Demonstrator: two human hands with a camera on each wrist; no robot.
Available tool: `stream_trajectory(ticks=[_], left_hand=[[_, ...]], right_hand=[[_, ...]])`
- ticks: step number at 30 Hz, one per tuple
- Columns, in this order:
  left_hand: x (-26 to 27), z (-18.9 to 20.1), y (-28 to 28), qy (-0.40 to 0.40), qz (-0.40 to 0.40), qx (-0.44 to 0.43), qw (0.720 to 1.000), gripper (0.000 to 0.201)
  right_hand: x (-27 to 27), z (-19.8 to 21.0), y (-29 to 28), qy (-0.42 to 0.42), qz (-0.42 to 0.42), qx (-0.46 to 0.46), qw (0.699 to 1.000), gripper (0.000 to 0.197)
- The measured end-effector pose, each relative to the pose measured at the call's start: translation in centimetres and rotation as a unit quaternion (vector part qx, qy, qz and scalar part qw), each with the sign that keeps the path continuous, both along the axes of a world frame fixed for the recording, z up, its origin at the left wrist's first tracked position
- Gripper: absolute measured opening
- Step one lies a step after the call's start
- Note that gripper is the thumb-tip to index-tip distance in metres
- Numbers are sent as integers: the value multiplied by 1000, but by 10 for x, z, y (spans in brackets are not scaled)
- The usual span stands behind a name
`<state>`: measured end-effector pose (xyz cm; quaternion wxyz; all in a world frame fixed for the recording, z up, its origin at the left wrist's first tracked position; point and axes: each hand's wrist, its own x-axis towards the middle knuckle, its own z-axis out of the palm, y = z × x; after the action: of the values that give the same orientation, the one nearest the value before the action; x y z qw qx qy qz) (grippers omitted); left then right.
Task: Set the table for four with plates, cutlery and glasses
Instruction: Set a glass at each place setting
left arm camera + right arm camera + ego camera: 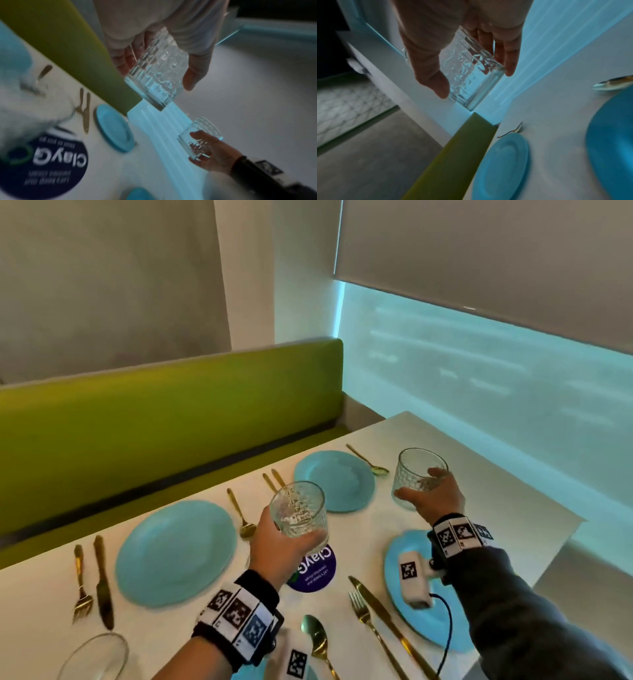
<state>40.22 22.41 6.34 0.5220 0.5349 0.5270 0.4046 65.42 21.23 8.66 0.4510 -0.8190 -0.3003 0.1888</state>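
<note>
My left hand (281,537) grips a clear cut-glass tumbler (298,510) in the air above the middle of the white table (496,501); the left wrist view shows that tumbler (154,75) between thumb and fingers. My right hand (430,496) holds a second dimpled tumbler (418,474) above the table, right of the far right blue plate (334,479); the right wrist view shows that tumbler (471,78). A second blue plate (176,551) lies far left and a third (416,594) under my right wrist. Gold forks, knives and spoons lie beside them.
A green bench back (154,419) runs along the table's far side. A round dark-blue sticker (313,571) marks the table's middle. Another empty glass (96,655) stands at the near left edge. A window with a grey blind (496,268) lies to the right.
</note>
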Motion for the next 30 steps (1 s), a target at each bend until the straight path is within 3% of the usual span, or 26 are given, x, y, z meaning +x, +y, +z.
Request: stream_trajectory(ticks=[6,11,23,30], left_hand=[[62,-53,19,106,7,-65,992,85],[85,-84,28,135,5,-120,983,87],[86,-109,36,206,-19,-112,972,83],[86,-118,36,181,-21,-113,977,87]], right_hand=[[67,-43,20,11,-23,-51,998,78],[94,-73,32,44,-34,-74,996,78],[103,-120,69,97,-22,-129,987,84],[104,-135,80,109,-34,-136,984,84]])
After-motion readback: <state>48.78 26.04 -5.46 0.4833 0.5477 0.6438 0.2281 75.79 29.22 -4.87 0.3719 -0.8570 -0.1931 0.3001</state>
